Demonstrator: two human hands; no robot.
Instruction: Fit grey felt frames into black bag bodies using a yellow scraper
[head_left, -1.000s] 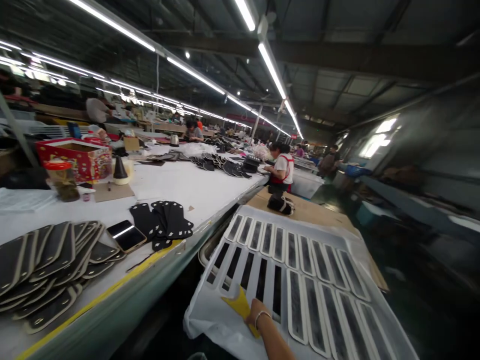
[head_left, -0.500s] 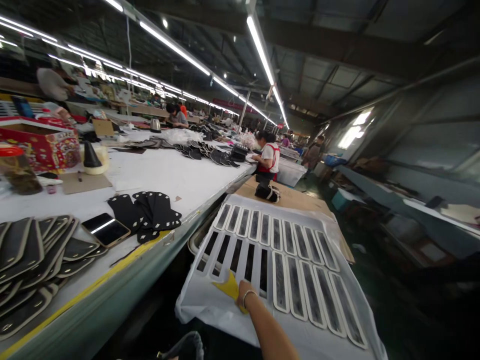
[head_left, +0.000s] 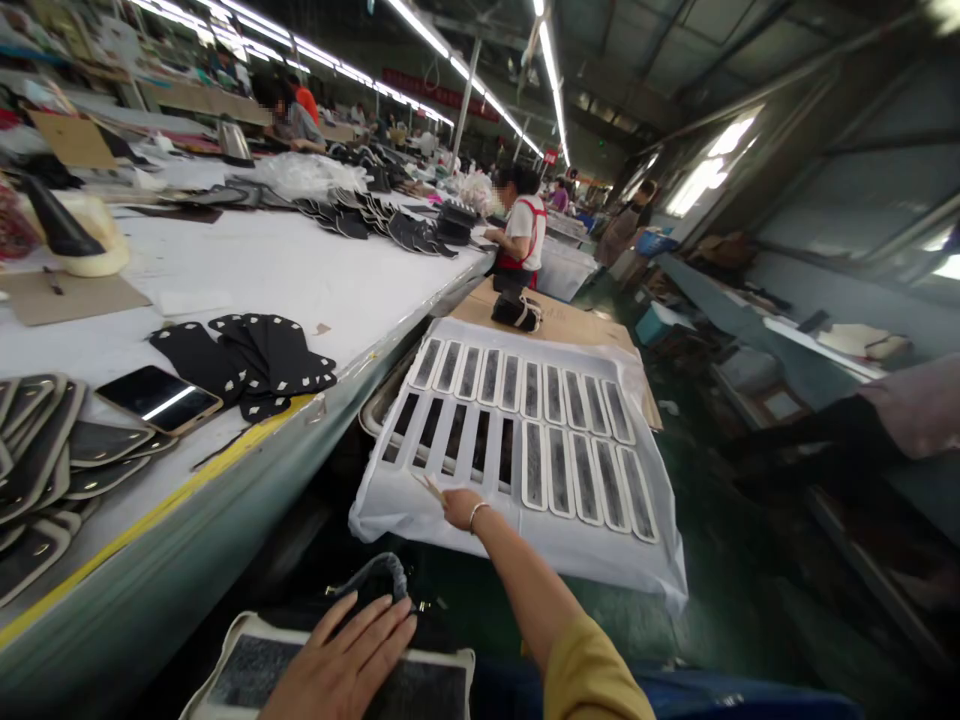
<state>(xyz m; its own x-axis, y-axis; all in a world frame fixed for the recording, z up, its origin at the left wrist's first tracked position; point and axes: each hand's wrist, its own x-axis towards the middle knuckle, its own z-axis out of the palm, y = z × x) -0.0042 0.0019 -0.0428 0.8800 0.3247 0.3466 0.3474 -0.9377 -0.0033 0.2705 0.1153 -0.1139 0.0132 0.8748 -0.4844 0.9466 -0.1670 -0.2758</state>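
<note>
My right hand is closed on a thin, pale flat tool, over the near left edge of a white-covered board. Rows of dark strips with pale borders lie on that board, with bare dark slots left of the nearer row. My left hand is spread flat, fingers apart, on a dark panel with a pale border at the bottom. A dark gathered strap shows just beyond its fingertips.
On the long white table at left are a phone, black cut pieces and stacked pale-edged pieces. A person in a red apron stands at its far side. A black bundle sits on cardboard beyond the board.
My left hand has come into view, spread on the panel. The tool in my right hand, seen broad and yellow before, now appears thin and edge-on. The view has tilted down and shifted right.
</note>
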